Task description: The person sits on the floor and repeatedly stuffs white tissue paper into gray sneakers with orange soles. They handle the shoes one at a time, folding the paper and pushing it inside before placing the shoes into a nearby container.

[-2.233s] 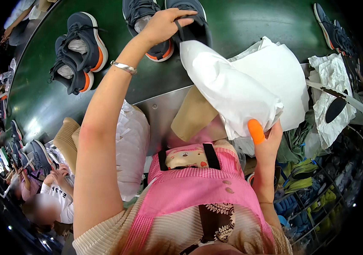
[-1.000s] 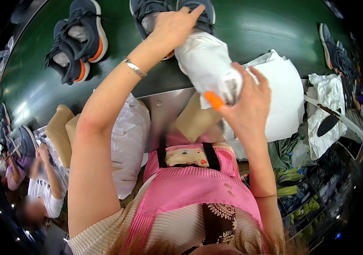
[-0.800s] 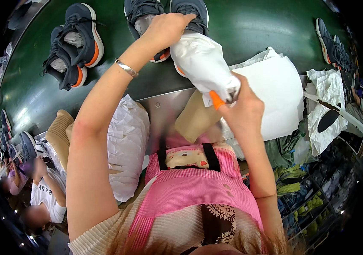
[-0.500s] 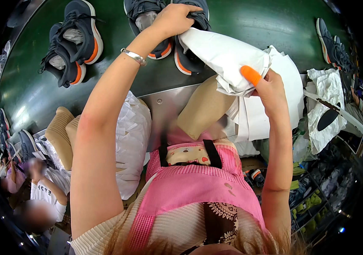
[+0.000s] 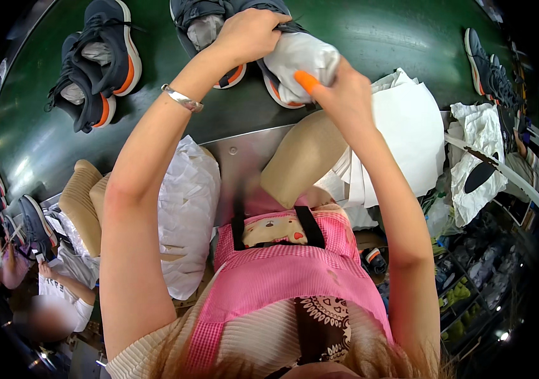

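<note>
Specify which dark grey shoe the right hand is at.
The dark grey, orange-heeled shoe at top centre, right of its mate: the right hand holds crumpled white paper at its opening; the others are clear of that hand.

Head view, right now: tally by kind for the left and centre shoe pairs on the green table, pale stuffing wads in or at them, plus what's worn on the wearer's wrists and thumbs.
Dark shoes: 4
Pale wads: 4 (one gripped in the right hand)
Silver bracelet: 1
Orange thumb cover: 1
Total: 10
</note>
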`<state>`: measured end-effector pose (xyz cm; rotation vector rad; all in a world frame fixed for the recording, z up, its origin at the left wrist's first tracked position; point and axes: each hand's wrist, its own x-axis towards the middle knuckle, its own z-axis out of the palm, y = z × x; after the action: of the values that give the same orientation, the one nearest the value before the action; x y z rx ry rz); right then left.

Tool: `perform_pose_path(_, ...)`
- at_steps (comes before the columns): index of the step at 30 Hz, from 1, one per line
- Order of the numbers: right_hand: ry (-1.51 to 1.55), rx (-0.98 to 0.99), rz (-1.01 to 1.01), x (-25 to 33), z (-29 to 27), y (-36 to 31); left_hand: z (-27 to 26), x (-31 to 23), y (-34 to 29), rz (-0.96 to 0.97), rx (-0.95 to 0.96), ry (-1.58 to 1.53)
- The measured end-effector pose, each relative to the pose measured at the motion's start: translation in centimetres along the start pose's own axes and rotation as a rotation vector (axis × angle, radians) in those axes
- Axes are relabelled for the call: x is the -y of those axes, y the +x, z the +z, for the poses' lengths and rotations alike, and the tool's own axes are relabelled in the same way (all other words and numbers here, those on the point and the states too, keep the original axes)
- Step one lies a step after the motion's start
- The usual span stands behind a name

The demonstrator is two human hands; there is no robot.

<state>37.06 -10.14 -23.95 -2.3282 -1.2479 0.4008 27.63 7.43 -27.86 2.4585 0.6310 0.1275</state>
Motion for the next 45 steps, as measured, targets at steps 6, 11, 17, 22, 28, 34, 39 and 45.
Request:
perform_pose_path(6,-0.153,0.142,-0.051,-0.6,5.5,3.7,-0.1,1.0,0.4,0.011,0.018,0.041)
perform_pose_path(11,-0.036,-0.012,-0.252,-1.0,1.4,3.8,-0.6,2.4,-0.4,-0.022,0.060,-0.060)
perform_pose_path(17,0.055,0.112,-0.265,-2.6,6.3,7.2,-0.5,2.2,0.0,0.119,0.009,0.061)
perform_pose_path(22,0.083,0.010,-0.300,-1.7,9.0,9.3,-0.8,3.8,0.0,0.082,-0.079,0.043)
perform_pose_path(28,0.135,0.336,-0.126,-1.7,7.6,9.3,-1.2,2.1,-2.8,-0.237,-0.126,0.070)
perform_pose_path(34,0.060,0.544,-0.047,-1.8,7.6,10.9,1.0,0.9,-2.0,-0.459,-0.066,0.225)
perform_pose_path(39,0.007,0.390,-0.103,-2.0,9.6,9.5,3.0,1.7,-2.2,-0.465,-0.154,0.225)
perform_pose_path(45,0.006,0.148,-0.034,-1.3,12.0,9.3,3.8,1.3,-1.1,-0.598,-0.201,0.275)
